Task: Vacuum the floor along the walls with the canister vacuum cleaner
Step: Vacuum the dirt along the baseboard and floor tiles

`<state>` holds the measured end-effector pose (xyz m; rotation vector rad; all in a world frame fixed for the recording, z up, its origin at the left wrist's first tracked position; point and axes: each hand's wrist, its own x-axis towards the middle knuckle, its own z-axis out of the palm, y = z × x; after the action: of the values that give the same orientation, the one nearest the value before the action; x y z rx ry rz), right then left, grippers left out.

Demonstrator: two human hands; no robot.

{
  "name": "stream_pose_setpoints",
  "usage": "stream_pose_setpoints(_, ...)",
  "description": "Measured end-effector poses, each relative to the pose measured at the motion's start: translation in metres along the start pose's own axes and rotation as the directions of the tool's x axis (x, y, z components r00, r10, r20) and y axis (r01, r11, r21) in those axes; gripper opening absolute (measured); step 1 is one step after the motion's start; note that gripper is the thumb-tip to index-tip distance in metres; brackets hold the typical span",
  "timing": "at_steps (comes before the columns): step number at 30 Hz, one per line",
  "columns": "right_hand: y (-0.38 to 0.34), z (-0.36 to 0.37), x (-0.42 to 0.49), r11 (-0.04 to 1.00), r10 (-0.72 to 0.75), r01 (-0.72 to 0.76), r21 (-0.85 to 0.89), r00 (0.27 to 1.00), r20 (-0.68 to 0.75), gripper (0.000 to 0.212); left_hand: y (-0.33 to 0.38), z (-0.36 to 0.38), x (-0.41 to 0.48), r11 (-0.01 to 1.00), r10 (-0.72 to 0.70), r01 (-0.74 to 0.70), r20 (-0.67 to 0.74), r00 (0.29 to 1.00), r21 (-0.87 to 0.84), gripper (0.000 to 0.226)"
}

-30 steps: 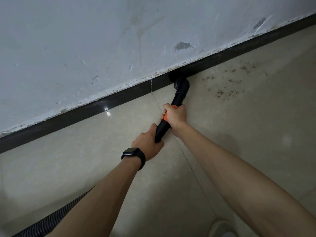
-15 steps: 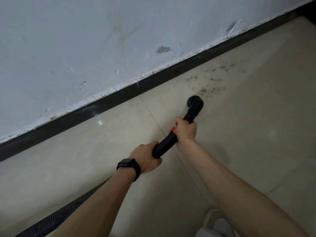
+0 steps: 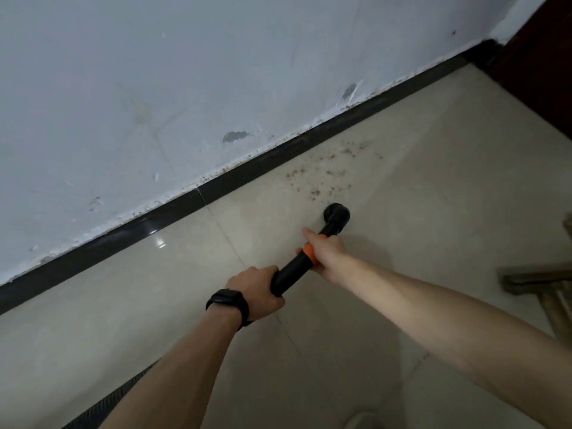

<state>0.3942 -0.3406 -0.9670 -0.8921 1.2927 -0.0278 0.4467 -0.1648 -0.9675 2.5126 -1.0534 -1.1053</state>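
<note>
A black vacuum wand with an orange ring runs between both hands. My left hand, with a black watch on the wrist, grips its rear end. My right hand holds it at the orange ring. The round black nozzle rests on the beige tile floor, just below a patch of brown dirt specks. The nozzle sits well away from the black baseboard. The ribbed black hose trails off to the lower left. The canister is out of view.
A scuffed white wall rises above the baseboard. A dark reddish door or frame closes the far right corner. Wooden furniture legs stand at the right edge. A light shoe tip shows at the bottom.
The nozzle has pulled back from the baseboard and shifted right, ending just below the dirt patch. Both hands moved with the wand. The view swung right, bringing the corner and furniture legs in.
</note>
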Motion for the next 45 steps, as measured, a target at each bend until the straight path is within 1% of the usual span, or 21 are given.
stream_pose_setpoints(2, -0.008, -0.001, 0.001, 1.0, 0.016, -0.016, -0.011, 1.0, 0.0, 0.049, 0.011, -0.011, 0.008, 0.998, -0.056, 0.055, 0.05, 0.997, 0.017, 0.022)
stream_pose_setpoints(5, -0.011, 0.005, -0.001, 0.999, 0.025, -0.026, -0.042, 0.999, -0.033, 0.059, 0.026, -0.025, 0.014, 0.982, -0.183, 0.168, 0.203, 0.962, 0.087, 0.036)
stream_pose_setpoints(7, -0.009, 0.01, -0.006, 0.999, 0.045, -0.045, -0.005, 0.998, -0.051, 0.058, 0.036, -0.029, 0.014, 0.966, -0.253, 0.23, 0.261, 0.932, 0.116, 0.046)
stream_pose_setpoints(10, -0.005, 0.01, -0.006, 0.996, 0.068, -0.063, 0.058, 0.995, -0.079, 0.051, 0.047, -0.034, 0.011, 0.942, -0.334, 0.329, 0.307, 0.891, 0.069, 0.051)
stream_pose_setpoints(12, -0.004, 0.005, -0.005, 0.993, 0.094, -0.089, 0.076, 0.994, -0.057, 0.046, 0.054, -0.036, 0.01, 0.932, -0.361, 0.354, 0.316, 0.878, 0.081, 0.053)
stream_pose_setpoints(16, -0.012, -0.003, 0.005, 0.991, 0.096, -0.092, 0.093, 0.995, -0.034, 0.043, 0.071, -0.046, 0.02, 0.923, -0.383, 0.341, 0.336, 0.861, 0.178, 0.058)
stream_pose_setpoints(19, -0.018, 0.004, 0.015, 0.994, 0.07, -0.064, 0.091, 0.995, -0.069, 0.041, 0.072, -0.055, 0.036, 0.917, -0.379, 0.301, 0.333, 0.863, 0.261, 0.057)
stream_pose_setpoints(24, -0.008, 0.029, 0.023, 0.993, 0.049, -0.031, 0.111, 0.985, -0.164, 0.042, 0.047, -0.07, 0.059, 0.913, -0.338, 0.202, 0.379, 0.862, 0.355, 0.052)
stream_pose_setpoints(28, -0.002, 0.053, 0.03, 0.986, 0.028, 0.004, 0.165, 0.981, -0.193, 0.045, 0.023, -0.082, 0.077, 0.906, -0.32, 0.137, 0.437, 0.841, 0.401, 0.053)
stream_pose_setpoints(30, 0.003, 0.064, 0.03, 0.981, 0.02, 0.02, 0.194, 0.98, -0.199, 0.045, 0.008, -0.085, 0.08, 0.906, -0.3, 0.113, 0.429, 0.852, 0.408, 0.051)
stream_pose_setpoints(34, 0.017, 0.083, 0.03, 0.972, -0.016, 0.06, 0.228, 0.981, -0.191, 0.042, -0.022, -0.081, 0.07, 0.931, -0.231, 0.098, 0.361, 0.903, 0.352, 0.039)
stream_pose_setpoints(38, 0.029, 0.098, 0.026, 0.968, -0.04, 0.088, 0.234, 0.979, -0.202, 0.046, -0.046, -0.064, 0.057, 0.967, -0.195, 0.13, 0.303, 0.933, 0.22, 0.031)
stream_pose_setpoints(41, 0.034, 0.103, 0.028, 0.962, -0.059, 0.111, 0.248, 0.976, -0.207, 0.048, -0.057, -0.05, 0.049, 0.979, -0.205, 0.192, 0.25, 0.946, 0.075, 0.024)
stream_pose_setpoints(45, 0.039, 0.108, 0.031, 0.964, -0.058, 0.092, 0.249, 0.988, -0.142, 0.044, -0.064, -0.04, 0.04, 0.964, -0.244, 0.261, 0.207, 0.947, -0.056, 0.023)
